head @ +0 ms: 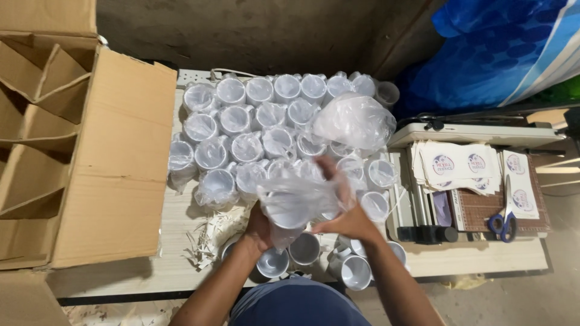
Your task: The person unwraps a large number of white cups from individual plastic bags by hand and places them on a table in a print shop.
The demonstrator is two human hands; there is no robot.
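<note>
Counted about twenty-five wrapped white mugs (248,148) on the far half of the table (483,256), packed rim-up in rows, each in thin clear plastic; exact number hard to give, because loose plastic hid some at the right end. Counted also roughly five bare white mugs (305,247) near the front edge, without wrapping, touching one another.

Held above these, near the front middle of the table: one white mug in a plastic bag (290,205). Looked glossy white, open rim toward the camera, with wrinkled, cloudy film loose around it and hanging below. Left hand (260,232) curled from below on the mug's lower side, fingers mostly hidden by the film. Right hand (344,208) pinching the film at the mug's right side, fingers pressed together and pointing up.

One empty crumpled plastic bag (356,121) lying on top of the wrapped mugs toward the far right corner of the group. One open cardboard box (90,157) with dividers at the left edge. One stack of printed paper sheets (459,163) at the right end, and one pair of blue-handled scissors (504,220) just beside it. Some thin paper shreds (208,235) near the front left.
</note>
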